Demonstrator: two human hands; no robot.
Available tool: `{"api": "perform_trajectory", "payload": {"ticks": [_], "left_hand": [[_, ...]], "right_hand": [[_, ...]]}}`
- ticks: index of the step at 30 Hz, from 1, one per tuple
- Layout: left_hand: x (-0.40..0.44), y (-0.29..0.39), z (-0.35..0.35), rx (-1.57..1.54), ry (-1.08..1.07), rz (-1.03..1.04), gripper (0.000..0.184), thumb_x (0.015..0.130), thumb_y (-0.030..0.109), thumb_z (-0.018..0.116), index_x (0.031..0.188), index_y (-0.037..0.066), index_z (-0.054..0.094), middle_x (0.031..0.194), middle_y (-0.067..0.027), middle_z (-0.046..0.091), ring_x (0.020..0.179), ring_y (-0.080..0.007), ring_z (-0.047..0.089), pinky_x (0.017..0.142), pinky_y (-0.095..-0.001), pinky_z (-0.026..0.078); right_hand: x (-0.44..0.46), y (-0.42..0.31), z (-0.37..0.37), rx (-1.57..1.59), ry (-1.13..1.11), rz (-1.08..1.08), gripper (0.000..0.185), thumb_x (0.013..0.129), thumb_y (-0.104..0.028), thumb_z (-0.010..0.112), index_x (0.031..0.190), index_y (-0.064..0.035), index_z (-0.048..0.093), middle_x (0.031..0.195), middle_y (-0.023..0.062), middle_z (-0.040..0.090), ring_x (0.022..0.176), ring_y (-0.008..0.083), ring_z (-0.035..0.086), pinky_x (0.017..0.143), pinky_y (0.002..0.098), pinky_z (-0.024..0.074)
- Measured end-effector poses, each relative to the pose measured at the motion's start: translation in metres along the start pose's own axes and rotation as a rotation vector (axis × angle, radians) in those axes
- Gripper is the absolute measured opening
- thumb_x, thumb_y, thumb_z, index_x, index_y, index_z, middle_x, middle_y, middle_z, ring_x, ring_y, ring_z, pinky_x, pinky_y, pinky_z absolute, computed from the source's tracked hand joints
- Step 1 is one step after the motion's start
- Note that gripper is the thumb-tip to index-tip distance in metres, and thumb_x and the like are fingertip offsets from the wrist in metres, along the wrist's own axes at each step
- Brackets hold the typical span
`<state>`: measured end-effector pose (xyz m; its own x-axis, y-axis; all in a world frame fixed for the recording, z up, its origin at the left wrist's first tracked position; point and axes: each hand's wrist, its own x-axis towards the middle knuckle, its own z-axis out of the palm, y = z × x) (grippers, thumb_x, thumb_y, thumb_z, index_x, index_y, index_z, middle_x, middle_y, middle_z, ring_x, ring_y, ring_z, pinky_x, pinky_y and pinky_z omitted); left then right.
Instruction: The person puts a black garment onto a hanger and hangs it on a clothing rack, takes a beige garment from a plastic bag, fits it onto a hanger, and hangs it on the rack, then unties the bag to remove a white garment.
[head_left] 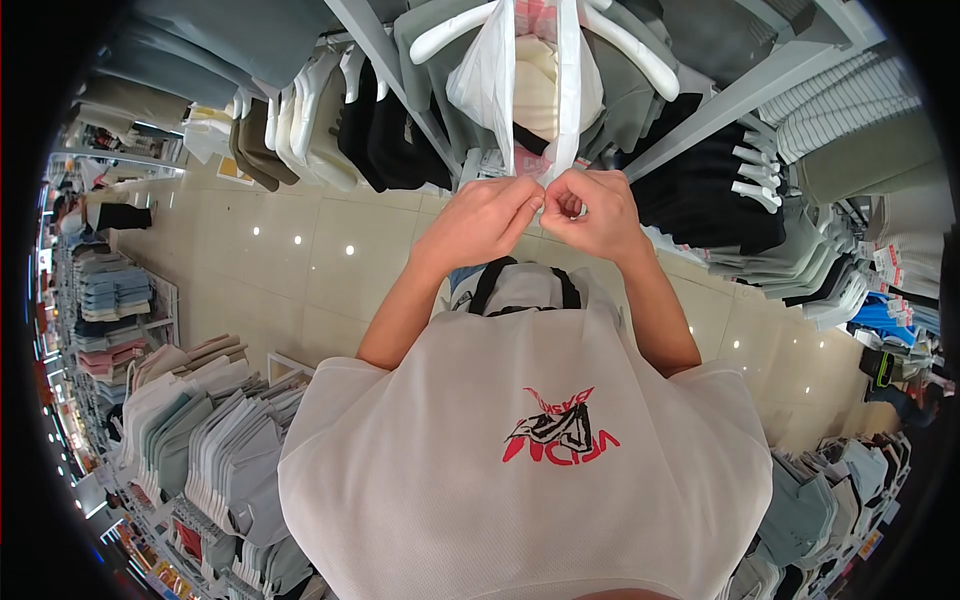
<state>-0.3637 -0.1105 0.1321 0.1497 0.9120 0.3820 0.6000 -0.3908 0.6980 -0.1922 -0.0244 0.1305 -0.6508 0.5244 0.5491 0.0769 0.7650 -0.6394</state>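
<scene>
A white plastic bag (481,85) with a pink print is in front of me at the top of the head view. A cream-coloured item (537,85) shows inside it. Two white straps of the bag run down towards my hands. My left hand (480,222) is closed with its fingertips pinched at the lower end of the straps. My right hand (597,212) is curled beside it, thumb and forefinger pinched on the same part. The fingertips of both hands meet, and the exact grip between them is partly hidden. Behind the bag is a white hanger (640,55) with a grey-green garment.
Grey metal rack bars (400,85) flank the bag. Dark garments (385,135) hang at the left and black garments (700,190) at the right. Lower left, a rack of shirts (235,450) stands near my body. Shiny tiles (270,245) cover the floor.
</scene>
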Motion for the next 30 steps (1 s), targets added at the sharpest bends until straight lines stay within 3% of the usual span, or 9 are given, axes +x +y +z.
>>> {"api": "perform_trajectory", "payload": {"ticks": [8, 11, 17, 23, 30], "left_hand": [[0.0, -0.001, 0.002, -0.017, -0.007, 0.0, 0.011, 0.091, 0.007, 0.055, 0.084, -0.001, 0.053, 0.068, -0.017, 0.055, 0.061, -0.0372, 0.052, 0.055, -0.0411, 0.041], [0.0, -0.002, 0.002, -0.036, 0.003, 0.002, 0.01, 0.092, 0.008, 0.054, 0.085, 0.0, 0.054, 0.068, -0.0158, 0.055, 0.06, -0.0335, 0.053, 0.055, -0.0381, 0.042], [-0.002, -0.004, 0.001, -0.266, -0.072, -0.16, 0.012, 0.096, 0.009, 0.049, 0.089, 0.002, 0.054, 0.067, -0.0068, 0.055, 0.058, -0.0178, 0.052, 0.057, -0.031, 0.043], [-0.003, -0.006, 0.002, -0.486, -0.098, -0.188, 0.013, 0.099, 0.009, 0.045, 0.091, 0.001, 0.052, 0.071, -0.0026, 0.056, 0.062, -0.01, 0.049, 0.057, -0.0262, 0.042], [-0.004, -0.007, 0.003, -0.64, -0.094, -0.194, 0.013, 0.099, 0.009, 0.045, 0.093, 0.002, 0.054, 0.073, -0.0028, 0.055, 0.067, -0.0121, 0.05, 0.061, -0.0283, 0.043]], "right_hand": [[-0.002, 0.004, 0.0, -0.001, -0.003, -0.006, 0.012, 0.064, -0.002, 0.07, 0.068, -0.003, 0.058, 0.053, 0.0035, 0.055, 0.045, 0.0143, 0.054, 0.046, 0.0254, 0.0436], [-0.003, 0.006, 0.0, 0.009, 0.009, 0.025, 0.012, 0.064, -0.001, 0.069, 0.068, -0.0027, 0.058, 0.053, 0.003, 0.055, 0.045, 0.0139, 0.055, 0.047, 0.0251, 0.0438], [-0.003, 0.003, -0.005, 0.106, 0.018, 0.039, 0.011, 0.065, 0.001, 0.069, 0.069, -0.0021, 0.059, 0.058, 0.0032, 0.058, 0.049, 0.0142, 0.057, 0.05, 0.025, 0.045], [-0.005, 0.003, -0.007, 0.197, 0.012, 0.07, 0.009, 0.07, 0.003, 0.068, 0.073, -0.0007, 0.061, 0.061, 0.0038, 0.06, 0.052, 0.0126, 0.058, 0.054, 0.0247, 0.0456], [-0.006, -0.001, -0.01, 0.297, 0.008, 0.091, 0.01, 0.072, 0.003, 0.07, 0.077, -0.0008, 0.062, 0.065, 0.0027, 0.062, 0.055, 0.0112, 0.058, 0.055, 0.0244, 0.0459]]}}
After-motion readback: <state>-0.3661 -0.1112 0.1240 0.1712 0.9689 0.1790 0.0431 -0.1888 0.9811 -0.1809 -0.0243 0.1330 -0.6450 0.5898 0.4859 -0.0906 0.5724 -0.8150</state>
